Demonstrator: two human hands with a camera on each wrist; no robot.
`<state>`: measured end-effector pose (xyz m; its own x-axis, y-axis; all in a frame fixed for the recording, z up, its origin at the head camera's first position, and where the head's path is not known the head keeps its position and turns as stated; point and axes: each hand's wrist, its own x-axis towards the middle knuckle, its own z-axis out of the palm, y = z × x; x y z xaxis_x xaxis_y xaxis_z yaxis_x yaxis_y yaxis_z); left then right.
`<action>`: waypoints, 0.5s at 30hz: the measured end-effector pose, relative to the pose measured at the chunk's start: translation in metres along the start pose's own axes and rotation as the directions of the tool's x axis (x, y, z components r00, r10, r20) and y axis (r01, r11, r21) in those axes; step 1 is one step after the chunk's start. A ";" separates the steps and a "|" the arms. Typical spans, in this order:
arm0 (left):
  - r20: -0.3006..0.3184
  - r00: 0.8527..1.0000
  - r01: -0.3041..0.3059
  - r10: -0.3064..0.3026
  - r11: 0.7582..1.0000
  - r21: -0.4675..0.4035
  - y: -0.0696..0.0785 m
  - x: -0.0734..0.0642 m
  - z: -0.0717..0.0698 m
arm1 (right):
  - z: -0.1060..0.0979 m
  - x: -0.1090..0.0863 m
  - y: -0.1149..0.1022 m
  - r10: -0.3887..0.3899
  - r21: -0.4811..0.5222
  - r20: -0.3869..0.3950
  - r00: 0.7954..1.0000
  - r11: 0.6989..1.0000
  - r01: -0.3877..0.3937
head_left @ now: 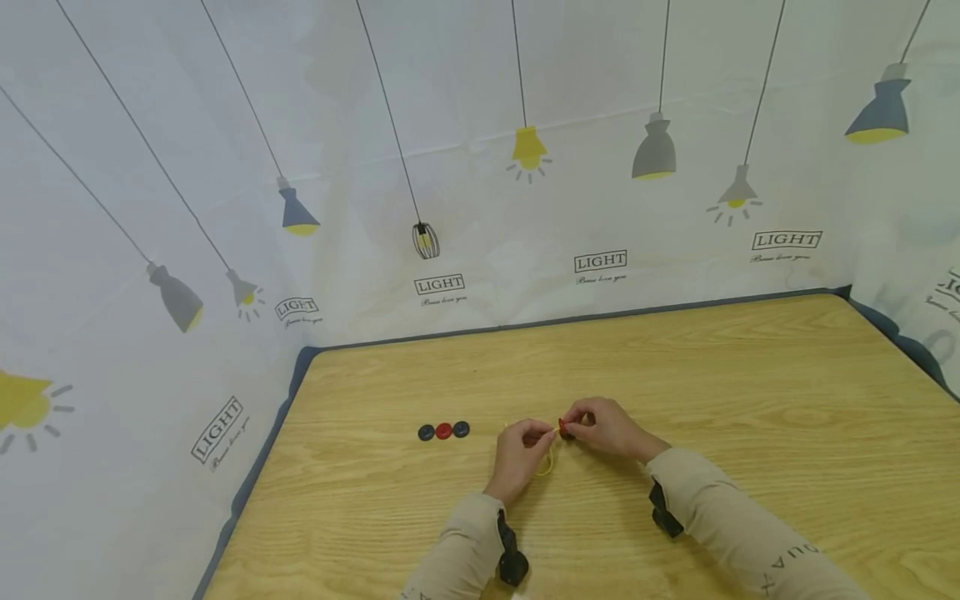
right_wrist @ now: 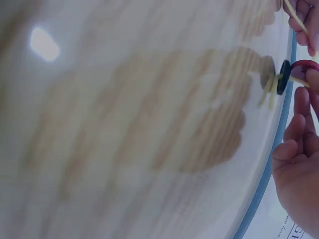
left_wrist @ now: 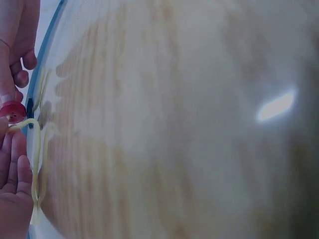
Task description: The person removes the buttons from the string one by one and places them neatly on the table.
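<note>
Over the table my left hand (head_left: 517, 457) pinches a yellow string (head_left: 550, 462) near its end, right beside a red button (head_left: 564, 430). My right hand (head_left: 606, 427) pinches that red button between thumb and fingertips. In the left wrist view, small holes show in the red button (left_wrist: 13, 112), with the string (left_wrist: 36, 159) at its face and hanging in a loop below. A dark button (right_wrist: 283, 77) hangs close to the red one in the right wrist view, and the string's tail (right_wrist: 269, 92) sticks out past it. My left fingertips partly hide the string's tip.
Left of my hands, a dark button (head_left: 427, 432), a red button (head_left: 444, 431) and another dark button (head_left: 461, 429) lie in a row on the wooden table (head_left: 360, 500). A white curtain (head_left: 480, 192) printed with lamps surrounds the table's far and side edges.
</note>
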<state>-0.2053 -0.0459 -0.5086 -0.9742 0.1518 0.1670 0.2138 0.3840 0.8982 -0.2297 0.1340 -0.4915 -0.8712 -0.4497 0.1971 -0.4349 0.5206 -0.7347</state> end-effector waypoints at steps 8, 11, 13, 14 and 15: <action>0.024 1.000 -0.009 0.010 1.000 -0.015 0.005 0.000 0.001 | -0.003 -0.001 -0.003 0.018 0.041 0.001 1.000 0.999 -0.018; 0.035 0.999 0.006 -0.006 1.000 -0.017 0.007 0.001 0.002 | -0.003 0.000 -0.004 0.025 0.053 0.000 1.000 0.998 -0.024; 0.044 0.999 0.014 -0.013 1.000 -0.017 0.008 0.001 0.002 | -0.004 0.000 -0.004 0.031 0.062 0.004 1.000 0.998 -0.031; 0.048 0.999 0.018 -0.017 1.000 -0.017 0.008 0.002 0.003 | -0.004 0.000 -0.005 0.034 0.067 0.006 0.999 0.997 -0.034; 0.053 0.998 0.022 -0.021 1.000 -0.019 0.009 0.002 0.003 | -0.004 0.000 -0.005 0.034 0.070 0.009 0.999 0.997 -0.035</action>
<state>-0.2046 -0.0393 -0.5015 -0.9733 0.1917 0.1264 0.1909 0.3696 0.9094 -0.2284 0.1341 -0.4855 -0.8835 -0.4380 0.1661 -0.3873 0.4834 -0.7850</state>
